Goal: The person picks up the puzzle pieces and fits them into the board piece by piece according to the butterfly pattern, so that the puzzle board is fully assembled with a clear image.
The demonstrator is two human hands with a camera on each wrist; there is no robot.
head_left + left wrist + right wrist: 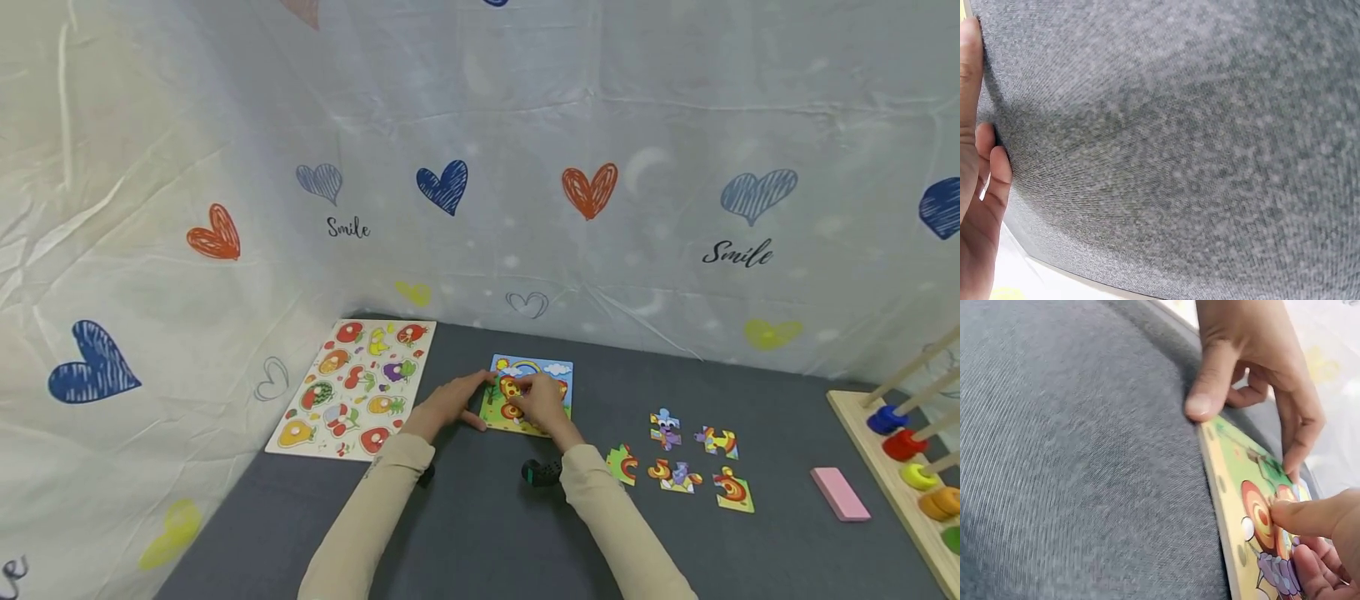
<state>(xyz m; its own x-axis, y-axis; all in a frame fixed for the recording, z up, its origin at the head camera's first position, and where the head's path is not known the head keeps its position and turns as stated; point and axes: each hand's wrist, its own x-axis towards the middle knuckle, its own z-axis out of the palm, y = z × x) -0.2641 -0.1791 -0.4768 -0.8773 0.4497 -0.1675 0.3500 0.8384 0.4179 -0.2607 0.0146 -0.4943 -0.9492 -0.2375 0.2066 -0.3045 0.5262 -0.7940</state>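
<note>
A small picture puzzle board (558, 367) with a rainbow, clouds and orange swirls lies near the back of the table. The left hand (450, 402) holds it by its left side. In the right wrist view that left hand (1260, 369) has its thumb at the near corner and a fingertip farther along the edge. Over the board, the right hand (542, 402) has its fingers bent down, holding a puzzle piece with an orange swirl (1259, 515) against the picture. The right hand partly hides the board's right half.
Several loose puzzle pieces (677, 477) lie to the right of the board. A larger fruit board (341, 433) lies at the left. On the right are a pink block (840, 494) and a wooden peg stand (892, 492) with coloured rings. A heart-printed curtain (517, 242) hangs behind.
</note>
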